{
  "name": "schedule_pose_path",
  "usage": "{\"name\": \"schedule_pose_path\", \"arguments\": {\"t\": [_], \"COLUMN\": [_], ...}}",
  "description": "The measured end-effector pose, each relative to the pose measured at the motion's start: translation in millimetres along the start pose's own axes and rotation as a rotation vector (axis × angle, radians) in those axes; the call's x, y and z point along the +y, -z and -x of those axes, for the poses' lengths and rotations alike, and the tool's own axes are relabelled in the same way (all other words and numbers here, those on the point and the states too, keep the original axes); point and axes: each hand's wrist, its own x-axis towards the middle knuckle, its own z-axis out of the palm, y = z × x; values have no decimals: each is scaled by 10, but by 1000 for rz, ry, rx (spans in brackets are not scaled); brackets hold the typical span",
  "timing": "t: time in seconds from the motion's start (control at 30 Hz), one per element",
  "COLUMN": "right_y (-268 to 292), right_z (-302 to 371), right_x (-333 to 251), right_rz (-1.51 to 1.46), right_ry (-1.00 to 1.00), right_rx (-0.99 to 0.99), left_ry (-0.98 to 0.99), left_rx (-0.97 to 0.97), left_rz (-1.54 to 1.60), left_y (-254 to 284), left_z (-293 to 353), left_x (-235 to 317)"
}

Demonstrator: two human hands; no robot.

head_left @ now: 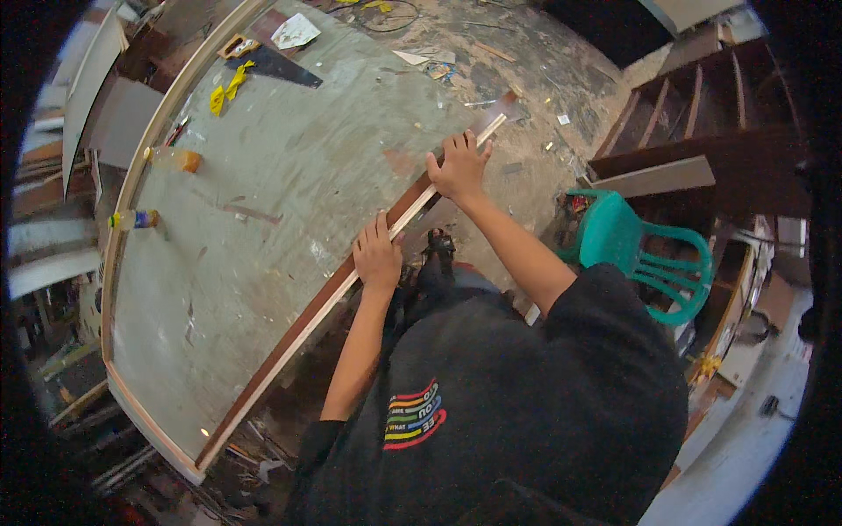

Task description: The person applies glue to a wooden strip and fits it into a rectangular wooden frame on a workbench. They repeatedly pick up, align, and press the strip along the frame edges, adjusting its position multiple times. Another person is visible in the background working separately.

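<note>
Two hands [377, 254] [458, 168] along brown edge strip [289, 337]

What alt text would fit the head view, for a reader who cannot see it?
Seen from above, a person's left hand and right hand press on a long brown wood strip along the near edge of a large grey worktable. A handsaw lies at the table's far end; a green plastic chair stands to the right.

A long, thin brown wooden strip [307, 320] with a pale edge lies flat along the near edge of the big grey board [263, 210]. It runs slantwise from the board's lower corner up to the far right corner, under both hands.
</note>
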Motion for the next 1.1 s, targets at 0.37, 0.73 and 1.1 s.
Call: {"name": "schedule_pose_path", "arguments": {"t": [0.37,0.73,1.1], "right_y": [76,483,272], "right_z": [-104,-1646,-1686], "right_x": [158,1725,1964], "right_rz": [-16,-137,-477], "right_ry": [84,447,580], "right_rx": [-74,-604,-629], "left_ry": [0,166,353], "left_rx": [177,106,156], "left_rz": [71,159,147], "left_y": [-143,-126,3], "left_z": [50,30,-917], "left_x": [-52,18,1223]}}
